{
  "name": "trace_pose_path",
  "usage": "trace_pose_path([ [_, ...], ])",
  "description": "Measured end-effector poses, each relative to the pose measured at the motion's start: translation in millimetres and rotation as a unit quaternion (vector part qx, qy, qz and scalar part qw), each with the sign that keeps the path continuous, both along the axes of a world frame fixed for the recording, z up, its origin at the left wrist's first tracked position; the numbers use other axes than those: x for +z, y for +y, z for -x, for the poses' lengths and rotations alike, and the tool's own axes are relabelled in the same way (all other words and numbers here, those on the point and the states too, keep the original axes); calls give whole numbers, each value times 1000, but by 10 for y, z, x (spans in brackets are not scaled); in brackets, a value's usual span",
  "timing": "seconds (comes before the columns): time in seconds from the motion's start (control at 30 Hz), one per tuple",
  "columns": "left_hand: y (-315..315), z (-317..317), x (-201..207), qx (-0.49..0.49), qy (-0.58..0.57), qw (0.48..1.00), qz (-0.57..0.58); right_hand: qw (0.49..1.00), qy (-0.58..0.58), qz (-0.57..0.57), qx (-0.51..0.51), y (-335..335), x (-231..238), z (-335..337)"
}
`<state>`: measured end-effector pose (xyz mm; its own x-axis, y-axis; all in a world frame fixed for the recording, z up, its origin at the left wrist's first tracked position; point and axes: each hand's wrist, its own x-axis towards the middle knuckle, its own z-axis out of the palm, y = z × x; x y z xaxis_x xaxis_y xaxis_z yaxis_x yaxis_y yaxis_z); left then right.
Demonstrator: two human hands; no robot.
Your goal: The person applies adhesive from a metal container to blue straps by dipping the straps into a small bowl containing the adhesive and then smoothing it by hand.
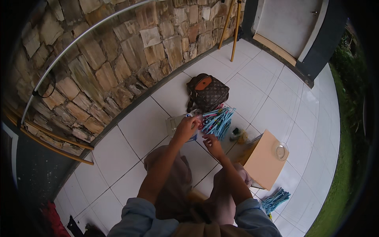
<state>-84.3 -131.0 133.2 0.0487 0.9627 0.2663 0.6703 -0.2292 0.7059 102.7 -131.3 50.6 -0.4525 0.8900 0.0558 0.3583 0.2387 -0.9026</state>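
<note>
My left hand [188, 127] is closed, its fingers pinched together over a clear plastic container [171, 125]. What it grips, if anything, is too small to make out. Just to the right, my right hand [213, 146] is held with loosely bent fingers a little apart, and no object shows in it. Beyond it on the tiles lies a bundle of thin light-blue strips [218, 123], with bits of red and pink at its left side. A brown patterned backpack [207, 92] with an orange-brown patch rests behind the bundle.
A cardboard box [265, 160] stands at my right, a round clear lid or dish [281, 151] on it. Near it are a small dark-topped jar [235, 133] and a yellow item [243, 137]. More blue strips [275, 200] lie nearer me. A stone wall [118, 51] runs along the left.
</note>
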Motion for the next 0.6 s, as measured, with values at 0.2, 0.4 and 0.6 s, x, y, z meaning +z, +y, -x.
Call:
trace_pose_path([
  [0.2, -12, 631, -542, 238, 111, 941, 212, 992, -34, -113, 40, 282, -278, 672],
  [0.4, 292, 648, -840, 309, 60, 873, 373, 998, 32, -58, 18, 749, -601, 988],
  [0.6, 296, 846, -1112, 314, -88, 866, 379, 999, 8, 41, 14, 784, -659, 1043],
])
